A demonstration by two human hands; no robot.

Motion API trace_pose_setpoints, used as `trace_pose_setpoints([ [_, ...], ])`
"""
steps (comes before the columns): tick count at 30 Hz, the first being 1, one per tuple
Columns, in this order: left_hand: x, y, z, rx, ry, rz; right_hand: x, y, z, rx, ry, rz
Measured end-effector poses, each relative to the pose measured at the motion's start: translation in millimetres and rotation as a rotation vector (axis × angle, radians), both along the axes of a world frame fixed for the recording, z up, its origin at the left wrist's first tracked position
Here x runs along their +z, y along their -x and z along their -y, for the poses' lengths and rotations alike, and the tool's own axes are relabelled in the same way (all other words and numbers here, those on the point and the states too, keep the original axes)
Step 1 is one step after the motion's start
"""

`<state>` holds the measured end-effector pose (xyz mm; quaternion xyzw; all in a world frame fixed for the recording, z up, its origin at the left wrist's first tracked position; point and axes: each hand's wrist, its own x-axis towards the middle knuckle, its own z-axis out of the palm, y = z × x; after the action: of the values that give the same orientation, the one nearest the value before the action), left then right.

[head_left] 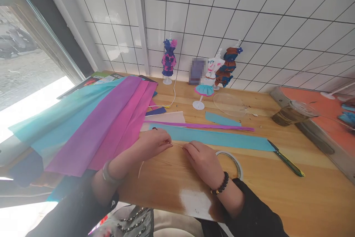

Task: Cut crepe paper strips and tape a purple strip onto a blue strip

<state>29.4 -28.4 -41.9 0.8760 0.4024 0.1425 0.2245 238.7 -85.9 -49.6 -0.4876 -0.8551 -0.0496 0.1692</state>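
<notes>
Between my left hand (155, 142) and my right hand (203, 163) a thin pale strip (141, 169) runs just above the table, and its loose end dangles below the left wrist. Both hands pinch it with closed fingertips, a short gap apart. Just beyond them lies a long light-blue fabric or paper band (210, 135), with a narrow purple strip (222, 126) along its far side. A roll of tape (239, 165) lies flat, partly hidden behind my right hand. Scissors (290, 161) with green-yellow handles rest at the right, tips at the band's end.
Wide turquoise, purple and pink sheets (97, 129) spread over the left side. Small dress forms (205, 90) in outfits stand near the tiled wall. A clear plastic lid (229, 104) and a cup of dark drink (288, 113) sit at the back right. A smaller blue piece (222, 118) lies mid-table.
</notes>
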Motion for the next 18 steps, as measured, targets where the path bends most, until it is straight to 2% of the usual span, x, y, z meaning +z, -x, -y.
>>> trace_pose_setpoints([
  [5,4.0,1,2,0.004,0.052,0.03,0.6,2,-2,-0.014,0.065,-0.074],
  [10,19.9,3,5,-0.014,0.186,0.099,1.2,2,-3,0.009,0.239,-0.343],
  [13,28.1,4,6,0.006,0.237,0.112,2.5,3,-4,0.019,0.293,-0.456],
  [18,30.8,8,4,-0.007,0.284,0.111,2.7,-3,-3,-0.079,0.398,-0.549],
])
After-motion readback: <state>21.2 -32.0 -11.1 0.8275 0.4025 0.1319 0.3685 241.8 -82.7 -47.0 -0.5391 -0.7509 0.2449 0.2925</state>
